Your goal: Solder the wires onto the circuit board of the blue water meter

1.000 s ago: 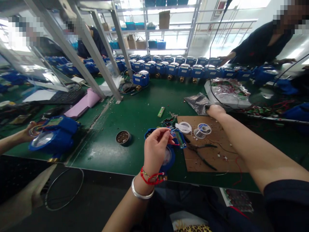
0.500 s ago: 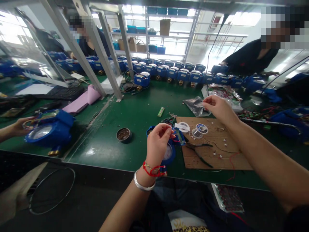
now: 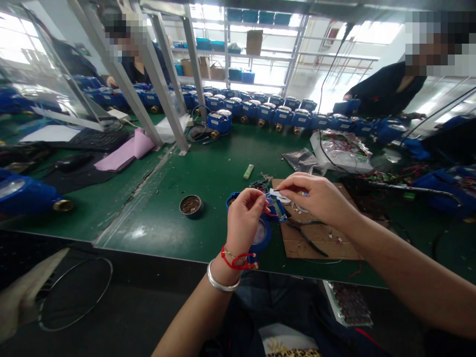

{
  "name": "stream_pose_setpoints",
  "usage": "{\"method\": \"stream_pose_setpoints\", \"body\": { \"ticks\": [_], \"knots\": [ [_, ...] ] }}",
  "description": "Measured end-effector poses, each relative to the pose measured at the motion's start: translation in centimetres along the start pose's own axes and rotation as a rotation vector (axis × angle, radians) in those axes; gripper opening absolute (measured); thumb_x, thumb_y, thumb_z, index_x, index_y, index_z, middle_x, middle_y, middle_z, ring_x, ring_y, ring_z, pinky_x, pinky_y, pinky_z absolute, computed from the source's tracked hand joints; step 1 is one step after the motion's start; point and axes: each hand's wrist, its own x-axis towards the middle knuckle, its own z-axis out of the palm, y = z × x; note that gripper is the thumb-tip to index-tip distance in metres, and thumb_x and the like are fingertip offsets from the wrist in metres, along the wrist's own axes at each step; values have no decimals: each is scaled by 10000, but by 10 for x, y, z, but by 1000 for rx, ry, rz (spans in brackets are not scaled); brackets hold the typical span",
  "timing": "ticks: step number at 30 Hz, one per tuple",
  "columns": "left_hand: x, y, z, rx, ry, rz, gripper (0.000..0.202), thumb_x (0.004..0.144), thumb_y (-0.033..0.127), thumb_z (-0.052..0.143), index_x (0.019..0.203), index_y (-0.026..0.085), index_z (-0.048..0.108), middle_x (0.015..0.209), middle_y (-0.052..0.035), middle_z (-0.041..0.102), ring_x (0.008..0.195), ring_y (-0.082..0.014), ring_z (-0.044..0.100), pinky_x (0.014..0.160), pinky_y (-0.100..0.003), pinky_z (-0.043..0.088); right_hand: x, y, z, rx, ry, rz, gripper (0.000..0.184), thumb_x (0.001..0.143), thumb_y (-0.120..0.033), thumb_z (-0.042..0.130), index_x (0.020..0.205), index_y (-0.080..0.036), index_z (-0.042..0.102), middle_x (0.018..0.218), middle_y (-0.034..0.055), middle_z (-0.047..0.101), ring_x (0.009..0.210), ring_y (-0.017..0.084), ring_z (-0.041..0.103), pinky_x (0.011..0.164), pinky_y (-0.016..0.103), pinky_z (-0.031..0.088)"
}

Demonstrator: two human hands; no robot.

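My left hand point(image 3: 245, 213) is closed in a pinch over a blue water meter point(image 3: 262, 237), thumb and forefinger on a thin wire. My right hand point(image 3: 312, 194) has come close beside it, its fingertips pinched on a thin dark piece too small to name. Below the fingertips lies the meter's open compartment with a circuit board point(image 3: 277, 207) and a red wire. Part of the meter is hidden behind my left hand. Pliers point(image 3: 310, 240) with dark handles rest on a cardboard sheet point(image 3: 297, 250). A solder spool behind my right hand is mostly covered.
A round tin point(image 3: 191, 206) of brown bits stands left of my left hand. A small green block point(image 3: 248, 171) lies farther back. Several blue meters point(image 3: 264, 113) line the far edge. A soldering iron cable point(image 3: 409, 187) runs at right; another meter point(image 3: 26, 193) is at far left.
My right hand has moved left and down, from near the plastic bag to beside my left hand. The meter at far left has shifted left, and the other person's hand there has left view.
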Motion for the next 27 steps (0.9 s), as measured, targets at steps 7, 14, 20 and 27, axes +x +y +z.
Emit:
{"method": "stream_pose_setpoints", "body": {
  "ticks": [7, 14, 20, 27],
  "knots": [
    [-1, 0, 0, -11, 0, 1, 127, 866, 295, 570, 848, 173, 599, 741, -7, 639, 646, -122, 636, 648, -235, 504, 2, -1, 1, 6, -21, -36, 115, 872, -233, 587, 892, -217, 700, 894, 22, 683, 814, 157, 611, 720, 281, 472],
    [0, 0, -1, -3, 3, -6, 139, 875, 301, 559, 846, 170, 594, 750, -9, 632, 648, -122, 632, 649, -240, 502, 3, -4, -1, -15, -27, -23, 107, 871, -217, 598, 892, -214, 703, 888, 11, 678, 818, 145, 604, 737, 276, 461],
    [0, 1, -1, -34, 5, -16, 127, 868, 289, 564, 842, 167, 590, 748, -8, 634, 643, -119, 630, 644, -235, 504, 3, -5, -2, -28, -30, -20, 97, 864, -201, 607, 877, -213, 702, 877, 8, 679, 798, 142, 604, 723, 272, 464],
    [-1, 2, -1, -13, 3, -7, 130, 870, 295, 563, 845, 172, 595, 746, -9, 638, 646, -123, 634, 647, -238, 505, 3, -3, -1, -16, -38, -46, 102, 870, -209, 599, 885, -225, 699, 890, 10, 678, 812, 148, 608, 725, 276, 472]
  ]
}}
